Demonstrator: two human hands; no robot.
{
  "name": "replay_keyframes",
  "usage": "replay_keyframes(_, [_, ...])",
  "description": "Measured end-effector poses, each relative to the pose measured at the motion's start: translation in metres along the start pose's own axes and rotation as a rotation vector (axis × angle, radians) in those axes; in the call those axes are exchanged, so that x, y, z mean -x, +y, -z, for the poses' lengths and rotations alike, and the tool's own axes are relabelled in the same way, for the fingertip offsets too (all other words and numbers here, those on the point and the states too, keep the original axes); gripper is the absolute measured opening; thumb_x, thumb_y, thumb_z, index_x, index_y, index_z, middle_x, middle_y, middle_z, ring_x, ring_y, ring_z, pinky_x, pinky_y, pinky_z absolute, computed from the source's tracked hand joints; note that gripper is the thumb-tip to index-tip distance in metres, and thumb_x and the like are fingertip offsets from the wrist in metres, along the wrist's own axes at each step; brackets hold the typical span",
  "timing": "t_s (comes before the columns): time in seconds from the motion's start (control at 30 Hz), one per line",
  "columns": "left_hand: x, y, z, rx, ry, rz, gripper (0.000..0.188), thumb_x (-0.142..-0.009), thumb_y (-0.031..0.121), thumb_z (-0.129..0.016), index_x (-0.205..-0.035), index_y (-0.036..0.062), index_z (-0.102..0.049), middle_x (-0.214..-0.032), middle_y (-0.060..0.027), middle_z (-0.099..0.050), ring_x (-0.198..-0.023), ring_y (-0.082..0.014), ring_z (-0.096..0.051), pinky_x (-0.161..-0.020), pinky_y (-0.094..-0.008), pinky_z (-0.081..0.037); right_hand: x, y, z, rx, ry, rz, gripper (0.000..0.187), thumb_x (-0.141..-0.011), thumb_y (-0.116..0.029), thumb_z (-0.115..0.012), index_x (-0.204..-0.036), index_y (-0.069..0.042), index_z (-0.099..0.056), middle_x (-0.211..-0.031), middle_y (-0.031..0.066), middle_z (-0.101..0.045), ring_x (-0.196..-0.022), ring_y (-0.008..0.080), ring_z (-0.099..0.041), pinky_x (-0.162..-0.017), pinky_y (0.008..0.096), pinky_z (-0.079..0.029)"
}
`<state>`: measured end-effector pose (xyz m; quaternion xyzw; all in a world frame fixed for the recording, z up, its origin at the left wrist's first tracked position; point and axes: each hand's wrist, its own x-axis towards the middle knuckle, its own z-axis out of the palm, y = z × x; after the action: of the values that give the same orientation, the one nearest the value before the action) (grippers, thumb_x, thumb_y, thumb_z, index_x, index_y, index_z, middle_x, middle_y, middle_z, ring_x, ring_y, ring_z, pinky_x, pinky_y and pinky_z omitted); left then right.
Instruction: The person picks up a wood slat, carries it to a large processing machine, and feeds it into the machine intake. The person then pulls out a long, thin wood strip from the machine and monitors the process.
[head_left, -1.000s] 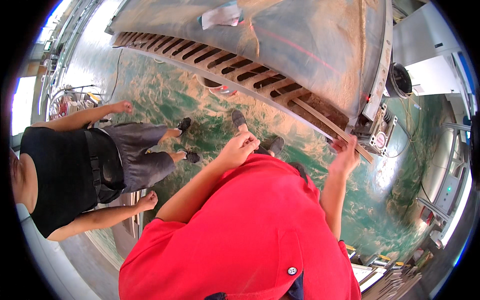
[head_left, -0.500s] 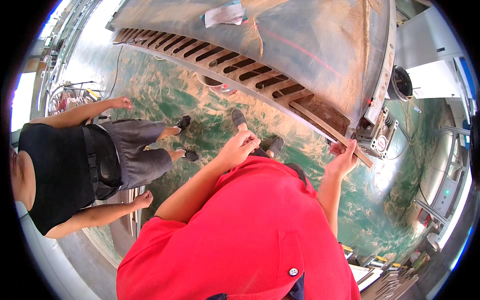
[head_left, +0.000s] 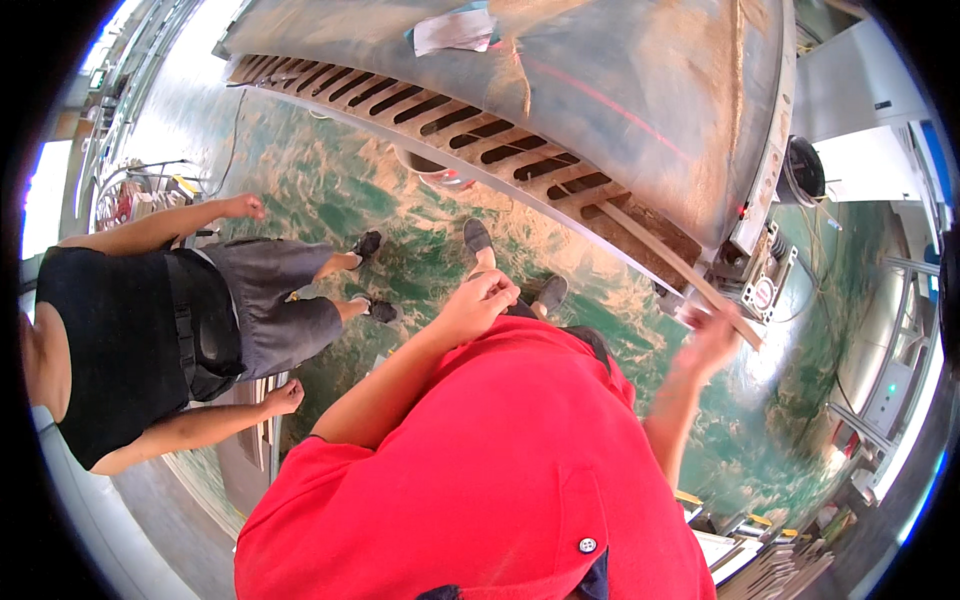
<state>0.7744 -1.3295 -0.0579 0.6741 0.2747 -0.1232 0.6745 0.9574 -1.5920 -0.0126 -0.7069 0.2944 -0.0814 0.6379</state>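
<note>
At the corner of the slatted machine bed (head_left: 520,140), the right hand (head_left: 712,338) is motion-blurred just under a long wooden strip (head_left: 680,270), finger state unreadable. The left hand (head_left: 480,300) hangs loosely curled, empty, above the green floor (head_left: 330,190), beside a bystander in black (head_left: 120,340).

Not much in the way of labels around you, honestly. There's a crumpled white paper sheet (head_left: 455,30) with a bit of teal at its edge lying on top of the big grey machine bed (head_left: 620,90), up at its far edge. At the bed's near right corner you've got a small round red-and-white sticker (head_left: 764,292) on the metal motor block. Further right of the bed, a tiny green indicator light (head_left: 889,388) glows on a pale cabinet. No packages.
</note>
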Motion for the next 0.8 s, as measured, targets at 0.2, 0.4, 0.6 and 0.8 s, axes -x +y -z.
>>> replay_keyframes(0.2, [0.004,0.002,0.002,0.026,0.021,-0.028,0.014,-0.092,0.014,-0.048,-0.095,0.0004,-0.053,-0.087,-0.0056,-0.058,-0.075,-0.0108,-0.053,-0.069,-0.0246,-0.045,-0.052,-0.003,0.037,-0.129,0.127,0.078,0.028,-0.094,-0.026,-0.05,-0.096,0.001,-0.058,-0.07,0.0105,-0.061,-0.057,0.0143,-0.055,-0.051,0.0253,-0.042])
replay_keyframes(0.4, [0.003,0.003,0.004,0.04,0.01,0.048,0.015,-0.092,0.015,-0.049,-0.095,0.0005,-0.053,-0.085,-0.005,-0.058,-0.073,-0.0103,-0.053,-0.068,-0.0245,-0.045,-0.004,-0.008,-0.004,-0.029,0.101,0.04,0.029,-0.093,-0.029,-0.048,-0.084,-0.004,-0.058,-0.062,0.0076,-0.057,-0.056,0.0126,-0.052,-0.049,0.0256,-0.04])
replay_keyframes(0.6, [-0.003,0.002,-0.004,0.073,0.001,-0.01,0.014,-0.092,0.014,-0.049,-0.094,0.0011,-0.053,-0.085,-0.0049,-0.058,-0.073,-0.0104,-0.053,-0.068,-0.0243,-0.045,-0.024,0.002,0.007,-0.071,0.163,-0.018,0.03,-0.092,-0.03,-0.051,-0.088,-0.002,-0.058,-0.067,0.0086,-0.06,-0.054,0.0169,-0.053,-0.049,0.0278,-0.041])
replay_keyframes(0.8, [-0.003,0.008,0.0,0.056,-0.029,0.082,0.013,-0.091,0.015,-0.05,-0.094,0.0026,-0.053,-0.083,-0.0045,-0.058,-0.073,-0.0099,-0.053,-0.067,-0.0234,-0.044,-0.084,-0.111,0.152,-0.091,0.522,0.408,0.024,-0.089,-0.024,-0.052,-0.081,-0.003,-0.059,-0.06,0.0056,-0.051,-0.05,0.0134,-0.044,-0.046,0.0262,-0.03])
